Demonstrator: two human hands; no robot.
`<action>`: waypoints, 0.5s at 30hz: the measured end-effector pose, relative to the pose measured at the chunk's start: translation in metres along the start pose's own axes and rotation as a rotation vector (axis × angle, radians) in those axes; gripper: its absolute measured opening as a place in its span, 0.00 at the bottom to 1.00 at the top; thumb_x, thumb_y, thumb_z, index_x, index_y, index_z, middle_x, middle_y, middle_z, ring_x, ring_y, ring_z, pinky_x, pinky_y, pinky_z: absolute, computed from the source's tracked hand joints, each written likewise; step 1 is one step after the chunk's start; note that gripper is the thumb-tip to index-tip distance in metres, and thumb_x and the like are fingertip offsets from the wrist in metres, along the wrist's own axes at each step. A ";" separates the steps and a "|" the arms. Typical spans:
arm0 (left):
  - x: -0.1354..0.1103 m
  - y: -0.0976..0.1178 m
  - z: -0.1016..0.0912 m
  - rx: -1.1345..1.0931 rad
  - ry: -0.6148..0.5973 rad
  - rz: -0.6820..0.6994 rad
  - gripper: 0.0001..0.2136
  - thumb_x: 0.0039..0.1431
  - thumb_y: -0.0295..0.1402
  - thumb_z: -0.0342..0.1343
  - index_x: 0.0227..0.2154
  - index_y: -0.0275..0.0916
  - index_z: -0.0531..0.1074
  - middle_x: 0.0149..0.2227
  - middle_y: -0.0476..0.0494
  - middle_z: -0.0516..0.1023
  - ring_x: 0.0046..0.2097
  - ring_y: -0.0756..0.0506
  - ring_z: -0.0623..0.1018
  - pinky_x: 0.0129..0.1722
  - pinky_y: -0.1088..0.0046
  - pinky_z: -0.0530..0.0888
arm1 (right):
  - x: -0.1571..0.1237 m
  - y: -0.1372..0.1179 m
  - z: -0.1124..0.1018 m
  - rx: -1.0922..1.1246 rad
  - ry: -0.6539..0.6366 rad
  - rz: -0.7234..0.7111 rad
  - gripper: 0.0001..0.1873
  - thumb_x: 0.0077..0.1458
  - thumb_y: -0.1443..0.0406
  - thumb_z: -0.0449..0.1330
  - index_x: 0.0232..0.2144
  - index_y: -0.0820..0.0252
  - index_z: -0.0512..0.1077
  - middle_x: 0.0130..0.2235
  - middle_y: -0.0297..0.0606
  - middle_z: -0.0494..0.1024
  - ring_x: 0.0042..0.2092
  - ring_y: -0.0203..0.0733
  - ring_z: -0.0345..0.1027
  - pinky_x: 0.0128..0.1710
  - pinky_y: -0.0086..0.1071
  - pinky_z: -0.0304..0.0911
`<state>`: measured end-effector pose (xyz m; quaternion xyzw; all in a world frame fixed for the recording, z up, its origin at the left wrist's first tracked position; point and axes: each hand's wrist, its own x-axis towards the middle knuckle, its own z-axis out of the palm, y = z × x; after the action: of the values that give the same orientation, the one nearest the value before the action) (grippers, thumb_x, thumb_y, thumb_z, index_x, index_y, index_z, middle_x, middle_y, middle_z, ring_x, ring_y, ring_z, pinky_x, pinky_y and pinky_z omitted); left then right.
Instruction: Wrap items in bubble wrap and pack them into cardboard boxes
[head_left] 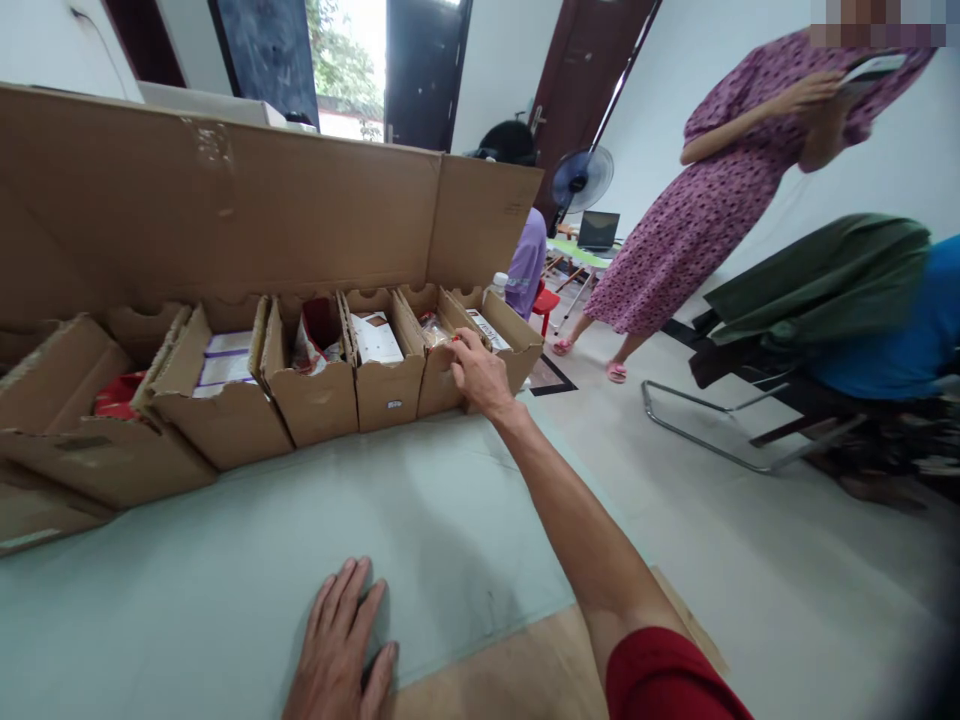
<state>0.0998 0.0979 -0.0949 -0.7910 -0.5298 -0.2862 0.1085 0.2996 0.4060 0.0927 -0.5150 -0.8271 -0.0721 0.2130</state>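
A row of open cardboard bins (322, 395) stands along the back of a pale green table (225, 560), each with packets inside. My right hand (476, 372) reaches out to the second bin from the right (439, 385), its fingers curled over the front rim beside a clear packet (435, 327); whether they pinch something is hidden. My left hand (341, 645) lies flat on the table near the front edge, fingers stretched out, holding nothing.
A tall cardboard sheet (225, 210) rises behind the bins. To the right a person in a purple patterned dress (697, 220) stands on the tiled floor. A chair draped with green cloth (810, 290), a fan (581, 180) and a laptop (598, 230) stand beyond.
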 end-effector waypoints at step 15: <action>0.001 0.012 -0.010 -0.391 0.005 -0.415 0.31 0.65 0.30 0.50 0.70 0.40 0.52 0.68 0.31 0.62 0.69 0.33 0.64 0.63 0.45 0.69 | -0.282 0.007 -0.132 0.301 0.054 -0.053 0.12 0.59 0.69 0.57 0.39 0.45 0.76 0.57 0.36 0.78 0.53 0.52 0.76 0.47 0.47 0.72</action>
<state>0.1078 0.0887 -0.0851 -0.6708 -0.6149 -0.4010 -0.1055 0.4490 0.1332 0.0904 -0.4532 -0.8358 0.0333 0.3080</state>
